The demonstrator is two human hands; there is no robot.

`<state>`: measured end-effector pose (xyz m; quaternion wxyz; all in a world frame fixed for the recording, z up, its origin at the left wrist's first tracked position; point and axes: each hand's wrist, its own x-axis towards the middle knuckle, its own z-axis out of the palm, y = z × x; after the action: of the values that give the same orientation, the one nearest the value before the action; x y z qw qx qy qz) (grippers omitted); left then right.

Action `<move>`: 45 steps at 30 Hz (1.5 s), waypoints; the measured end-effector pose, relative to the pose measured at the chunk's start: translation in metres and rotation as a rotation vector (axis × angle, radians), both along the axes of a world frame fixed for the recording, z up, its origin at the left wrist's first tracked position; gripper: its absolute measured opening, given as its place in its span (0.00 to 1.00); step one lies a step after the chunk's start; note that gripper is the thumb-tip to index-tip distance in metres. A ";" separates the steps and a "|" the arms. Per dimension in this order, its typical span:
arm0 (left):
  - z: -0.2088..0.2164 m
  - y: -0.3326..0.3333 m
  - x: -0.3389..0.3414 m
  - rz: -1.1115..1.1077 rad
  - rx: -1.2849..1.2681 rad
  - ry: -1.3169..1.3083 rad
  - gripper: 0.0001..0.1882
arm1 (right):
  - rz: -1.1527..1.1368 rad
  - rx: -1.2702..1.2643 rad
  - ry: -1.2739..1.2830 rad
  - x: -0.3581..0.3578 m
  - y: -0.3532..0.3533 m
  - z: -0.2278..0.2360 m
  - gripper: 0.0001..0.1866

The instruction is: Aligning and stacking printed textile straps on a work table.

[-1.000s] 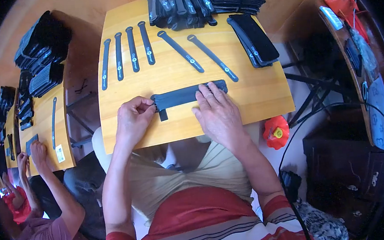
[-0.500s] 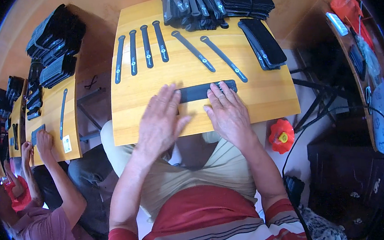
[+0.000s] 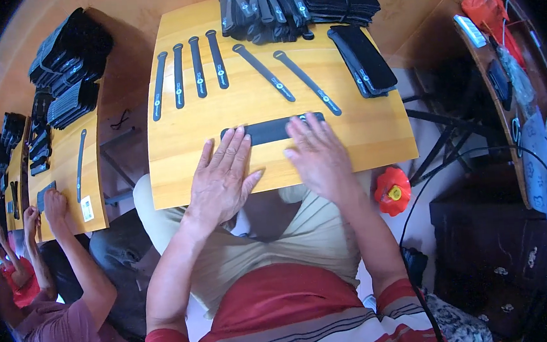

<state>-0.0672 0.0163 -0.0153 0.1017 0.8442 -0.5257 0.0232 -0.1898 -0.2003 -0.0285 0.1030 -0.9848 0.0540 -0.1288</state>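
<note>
A flat dark strip (image 3: 267, 131) lies crosswise near the front of the wooden table. My left hand (image 3: 223, 178) rests flat near the strip's left end, its fingers straight and nothing gripped. Over the strip's right part, my right hand (image 3: 319, 158) is stretched out and slightly blurred, covering some pale markings. Beyond the hands, two dark straps with slotted heads, one nearer the left (image 3: 263, 72) and one nearer the right (image 3: 307, 82), lie at a slant. Several similar straps (image 3: 198, 67) stand side by side at the table's left.
A heap of straps (image 3: 264, 11) and a bound black stack (image 3: 340, 2) sit at the table's back. Another black stack (image 3: 364, 59) lies at its right. At left, a co-worker's hands (image 3: 54, 204) work at another table. A red flower-shaped object (image 3: 393, 192) is beside my knee.
The whole view has shifted slightly. My left hand has stilled and slid back a little, baring the strip's left end. My right hand has moved slightly along the strip and is now blurred.
</note>
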 end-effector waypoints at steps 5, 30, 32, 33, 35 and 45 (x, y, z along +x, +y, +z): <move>-0.001 0.022 0.006 0.084 0.009 0.015 0.35 | -0.084 0.018 0.011 -0.009 -0.016 -0.005 0.29; -0.010 0.030 0.003 0.081 -0.026 -0.055 0.36 | -0.278 -0.138 -0.034 -0.092 -0.033 0.010 0.25; -0.011 0.030 0.003 0.081 -0.024 -0.059 0.36 | -0.250 -0.179 -0.109 -0.107 -0.026 0.011 0.20; -0.011 0.030 0.002 0.086 -0.024 -0.056 0.36 | -0.253 -0.177 -0.107 -0.114 -0.027 0.004 0.20; -0.012 0.029 0.002 0.085 -0.024 -0.053 0.36 | -0.206 -0.282 -0.228 -0.126 -0.031 -0.009 0.16; -0.019 0.029 -0.051 0.037 -0.475 0.034 0.29 | -0.372 -0.038 -0.627 -0.153 -0.006 0.024 0.09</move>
<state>-0.1180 0.0453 -0.0343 0.3057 0.8063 -0.4884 0.1340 -0.3424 -0.2065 -0.0047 0.0709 -0.8726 0.1953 -0.4421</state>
